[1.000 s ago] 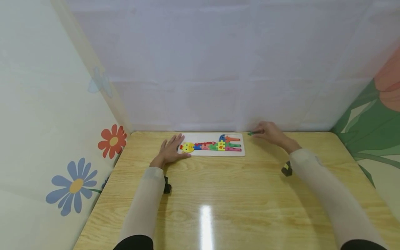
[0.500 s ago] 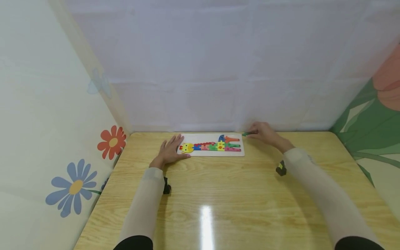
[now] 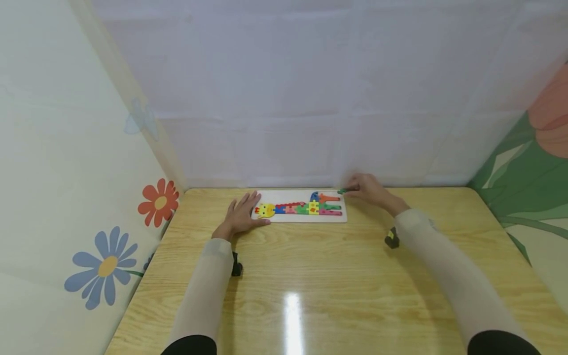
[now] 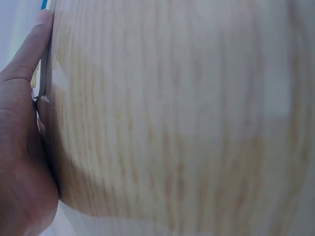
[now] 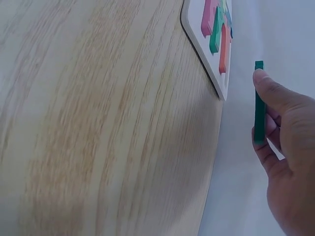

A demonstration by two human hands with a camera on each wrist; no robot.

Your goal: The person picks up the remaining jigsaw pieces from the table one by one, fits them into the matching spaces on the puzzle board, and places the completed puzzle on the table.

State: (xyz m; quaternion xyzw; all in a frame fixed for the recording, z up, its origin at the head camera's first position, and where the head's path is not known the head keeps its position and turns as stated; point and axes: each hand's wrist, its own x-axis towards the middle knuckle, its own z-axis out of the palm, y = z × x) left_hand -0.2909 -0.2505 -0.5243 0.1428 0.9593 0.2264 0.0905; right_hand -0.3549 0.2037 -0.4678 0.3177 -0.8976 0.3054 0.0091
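Observation:
A white puzzle board (image 3: 288, 194) with a colourful giraffe (image 3: 296, 209) lies flat near the table's back edge, the yellow head to the left and the legs to the right. My left hand (image 3: 241, 217) rests on the board's left end, fingers spread and thumb along the near edge. Between thumb and fingers, my right hand (image 5: 295, 132) pinches a green puzzle piece (image 5: 260, 105), seen edge-on in the right wrist view. In the head view the right hand is by the board's far right corner, the piece at that corner. The piece's full outline is hidden.
The wood-grain table (image 3: 310, 266) ends at a white cloth wall (image 3: 275, 98) just behind the board. Walls with printed flowers (image 3: 107, 266) stand at the sides. A dark wrist camera (image 3: 392, 238) hangs under the right sleeve.
My right hand has moved left with the green puzzle piece, from right of the board to its far right corner. The left hand and the board have stayed in place.

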